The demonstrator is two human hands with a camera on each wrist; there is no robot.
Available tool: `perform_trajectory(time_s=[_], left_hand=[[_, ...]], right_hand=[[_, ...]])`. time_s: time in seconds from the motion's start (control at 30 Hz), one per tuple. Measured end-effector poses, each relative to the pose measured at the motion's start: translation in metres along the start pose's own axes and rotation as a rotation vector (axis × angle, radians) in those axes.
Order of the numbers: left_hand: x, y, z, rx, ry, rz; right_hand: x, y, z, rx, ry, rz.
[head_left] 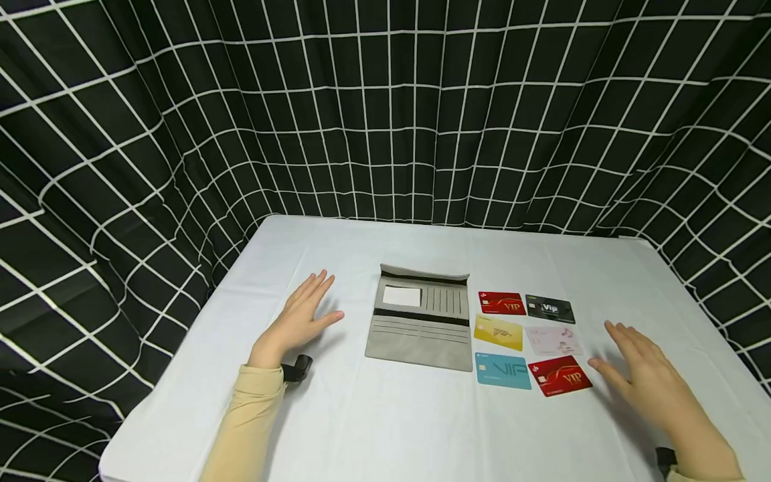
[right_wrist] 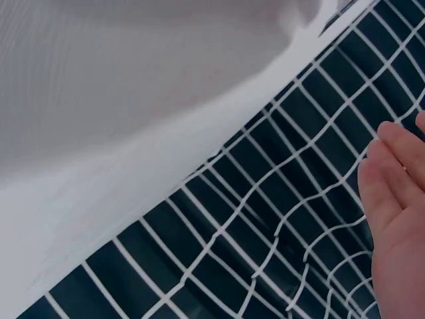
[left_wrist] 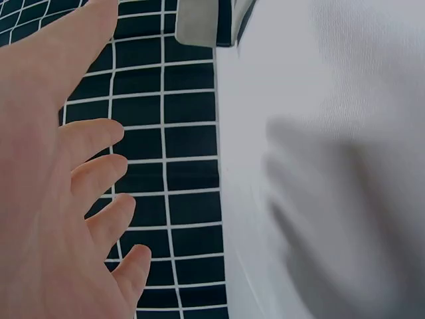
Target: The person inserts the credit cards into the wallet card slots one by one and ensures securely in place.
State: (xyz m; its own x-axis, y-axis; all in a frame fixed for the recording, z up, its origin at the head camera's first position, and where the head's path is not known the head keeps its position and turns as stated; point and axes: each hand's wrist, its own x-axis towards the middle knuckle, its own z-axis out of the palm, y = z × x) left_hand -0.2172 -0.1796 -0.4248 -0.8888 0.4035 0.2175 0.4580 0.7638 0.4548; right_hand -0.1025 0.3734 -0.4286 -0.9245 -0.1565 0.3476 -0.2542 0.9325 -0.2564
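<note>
An unfolded grey wallet lies on the white table, with card slots and a white insert in its window. To its right lie several cards in two columns: a red VIP card, a black one, a yellow one, a pink one, a blue one and a second red one. Left of the wallet, my left hand hovers with fingers extended, holding nothing. My right hand, fingers straight and likewise without anything, is beside the lower red card.
The white-covered table spans the lower view. Black curtains with a white grid hang behind it and along both sides. A dark wrist camera sits at the left wrist, and another dark mount shows at the right.
</note>
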Motion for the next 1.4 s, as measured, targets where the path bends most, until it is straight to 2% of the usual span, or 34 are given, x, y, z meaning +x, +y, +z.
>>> perform_trajectory(time_s=[0.4, 0.63, 1.07, 1.4], left_hand=[[0.008, 0.005, 0.000, -0.012, -0.030, 0.008], [0.014, 0.008, 0.006, -0.035, -0.032, 0.033], [0.019, 0.015, 0.011, -0.065, -0.047, 0.023], [0.024, 0.021, 0.016, -0.112, -0.085, 0.032]], right_hand=[[0.007, -0.034, 0.005, 0.015, -0.079, 0.005], [0.007, -0.048, 0.012, 0.015, -0.061, -0.056], [0.012, -0.075, 0.020, 0.071, -0.047, -0.105], [0.017, -0.084, 0.030, 0.094, 0.006, -0.211]])
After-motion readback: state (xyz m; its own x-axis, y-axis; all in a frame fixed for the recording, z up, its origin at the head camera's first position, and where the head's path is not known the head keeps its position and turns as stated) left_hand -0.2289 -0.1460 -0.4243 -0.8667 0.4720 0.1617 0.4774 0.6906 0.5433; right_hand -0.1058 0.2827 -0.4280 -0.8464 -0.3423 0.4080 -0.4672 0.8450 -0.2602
